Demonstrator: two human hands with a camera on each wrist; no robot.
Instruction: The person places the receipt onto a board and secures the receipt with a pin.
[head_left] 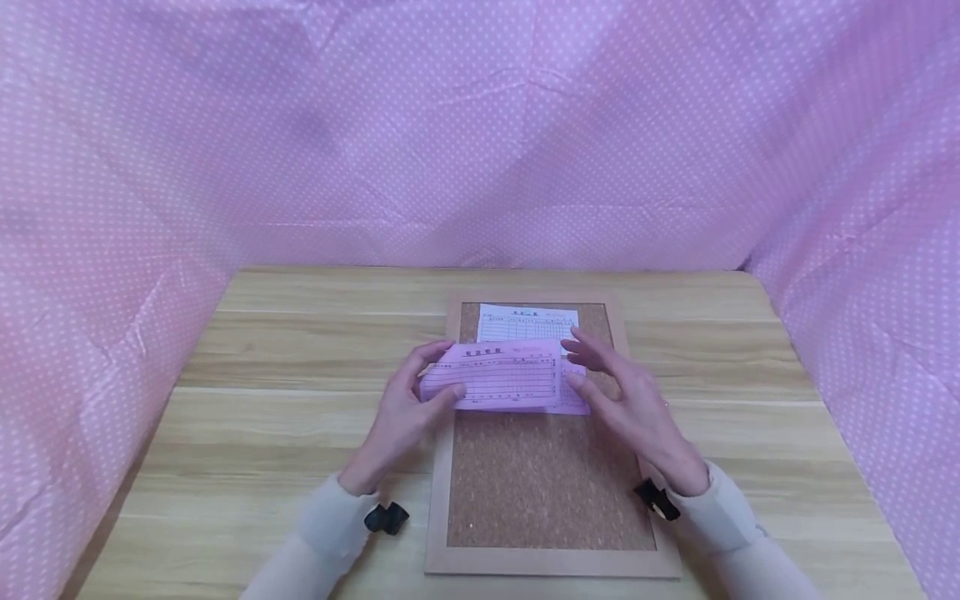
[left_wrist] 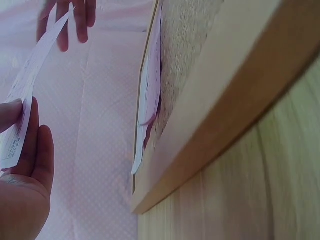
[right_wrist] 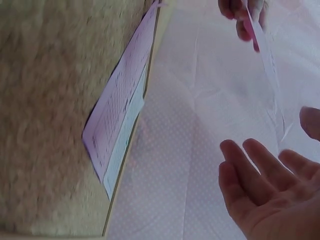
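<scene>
My left hand (head_left: 397,408) pinches a pink printed form slip (head_left: 495,375) at its left end, thumb in front and fingers behind. In the left wrist view the slip (left_wrist: 35,65) is raised off the corkboard, standing out from the fingers. My right hand (head_left: 633,400) is beside the slip's right end; its fingers (right_wrist: 250,170) are spread and relaxed, with a gap between them and the paper in the right wrist view. Below the held slip, the framed corkboard (head_left: 547,483) bears a white form slip (head_left: 525,321) near its top and another pink slip (head_left: 574,400) overlapping it.
The corkboard's wooden frame (head_left: 551,562) lies on a wood-grain table (head_left: 300,333). Pink dotted cloth (head_left: 480,150) hangs behind the table and along both sides. A black clip-like piece (head_left: 386,518) is at the left sleeve, and a similar one (head_left: 657,500) is at the right.
</scene>
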